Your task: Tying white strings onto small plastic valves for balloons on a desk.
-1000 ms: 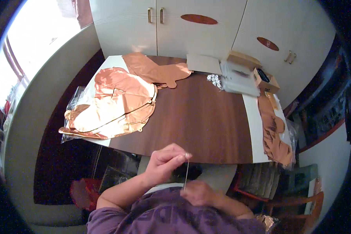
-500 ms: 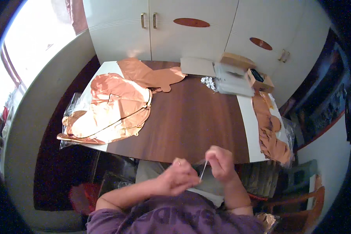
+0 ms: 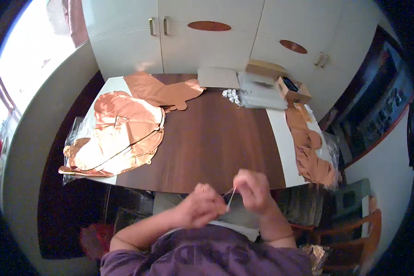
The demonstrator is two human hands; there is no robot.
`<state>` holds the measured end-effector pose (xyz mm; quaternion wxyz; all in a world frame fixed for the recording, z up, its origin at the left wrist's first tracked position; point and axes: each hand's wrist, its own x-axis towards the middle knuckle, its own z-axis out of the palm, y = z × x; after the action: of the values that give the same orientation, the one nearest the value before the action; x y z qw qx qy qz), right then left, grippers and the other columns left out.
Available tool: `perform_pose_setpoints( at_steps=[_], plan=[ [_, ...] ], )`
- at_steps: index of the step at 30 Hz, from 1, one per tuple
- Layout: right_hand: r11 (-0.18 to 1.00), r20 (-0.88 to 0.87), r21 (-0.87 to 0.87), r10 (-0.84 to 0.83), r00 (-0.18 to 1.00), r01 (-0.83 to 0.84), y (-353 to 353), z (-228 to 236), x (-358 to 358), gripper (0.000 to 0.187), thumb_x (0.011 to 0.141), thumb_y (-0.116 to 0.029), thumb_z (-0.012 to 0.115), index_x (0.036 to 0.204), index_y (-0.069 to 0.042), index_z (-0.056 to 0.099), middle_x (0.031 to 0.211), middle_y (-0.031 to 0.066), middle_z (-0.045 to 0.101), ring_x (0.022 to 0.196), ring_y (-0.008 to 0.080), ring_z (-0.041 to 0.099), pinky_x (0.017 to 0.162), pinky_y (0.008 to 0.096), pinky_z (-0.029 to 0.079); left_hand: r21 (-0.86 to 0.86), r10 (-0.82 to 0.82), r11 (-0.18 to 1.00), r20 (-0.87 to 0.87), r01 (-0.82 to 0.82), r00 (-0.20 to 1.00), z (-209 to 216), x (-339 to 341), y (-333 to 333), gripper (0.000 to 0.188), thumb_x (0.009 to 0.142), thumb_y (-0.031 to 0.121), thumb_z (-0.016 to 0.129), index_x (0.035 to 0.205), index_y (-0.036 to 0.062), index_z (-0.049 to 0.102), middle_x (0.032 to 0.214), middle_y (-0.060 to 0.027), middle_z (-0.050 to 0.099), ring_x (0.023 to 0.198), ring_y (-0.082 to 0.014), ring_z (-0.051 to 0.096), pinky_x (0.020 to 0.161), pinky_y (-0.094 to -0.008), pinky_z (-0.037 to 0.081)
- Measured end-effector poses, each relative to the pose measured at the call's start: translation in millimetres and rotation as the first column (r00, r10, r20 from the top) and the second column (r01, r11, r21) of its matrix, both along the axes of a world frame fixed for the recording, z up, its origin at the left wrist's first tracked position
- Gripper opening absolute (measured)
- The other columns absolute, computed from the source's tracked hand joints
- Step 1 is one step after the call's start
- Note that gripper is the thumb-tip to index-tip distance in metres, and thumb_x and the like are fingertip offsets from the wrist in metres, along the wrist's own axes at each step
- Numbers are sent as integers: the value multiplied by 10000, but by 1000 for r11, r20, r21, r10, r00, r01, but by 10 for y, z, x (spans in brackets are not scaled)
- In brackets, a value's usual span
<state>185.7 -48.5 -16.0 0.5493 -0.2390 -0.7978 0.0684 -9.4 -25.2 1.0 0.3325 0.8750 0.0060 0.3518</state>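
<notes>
Just beyond the near table edge, a thin white string [image 3: 231,198] is stretched between my two hands. It runs from the fingers of my left hand [image 3: 200,207] up to the pinched fingertips of my right hand [image 3: 254,191], and a second thin strand shows beside it. Both hands are closed on it; the tips of the left fingers are partly hidden. Large flat copper-coloured foil balloons [image 3: 128,131] lie on the left of the table, one with a dark seam line. Another flat foil balloon [image 3: 163,92] lies behind them.
At the back right are small white rolls [image 3: 232,97], a stack of clear plastic sleeves [image 3: 262,94], a grey sheet [image 3: 217,77] and an open cardboard box [image 3: 295,89]. Copper foil [image 3: 308,147] lies along the right edge. A wooden chair [image 3: 354,239] stands at the lower right.
The whole scene has shifted slightly left in the picture. My hands still hold the string, and a second strand now shows between them near the right fingertips.
</notes>
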Motion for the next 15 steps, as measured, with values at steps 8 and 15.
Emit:
perform_pose_setpoints(
  at_steps=[8,15],
  plan=[
    [767,38,-614,-206,978,185,-234,488,21,77,777,-107,577,748,-35,575,629,100,548,550,214,545,515,342,433,-79,-87,993,76,93,993,82,79,5,178,725,23,599,890,72,643,826,-56,597,787,-224,541,725,-329,388],
    [782,60,-593,-195,979,192,-208,513,17,96,817,-111,507,741,-53,519,652,127,530,593,267,567,525,351,442,-92,-59,994,23,61,998,73,88,52,207,686,5,616,878,77,636,850,-69,594,804,-239,543,724,-346,383]
  ],
)
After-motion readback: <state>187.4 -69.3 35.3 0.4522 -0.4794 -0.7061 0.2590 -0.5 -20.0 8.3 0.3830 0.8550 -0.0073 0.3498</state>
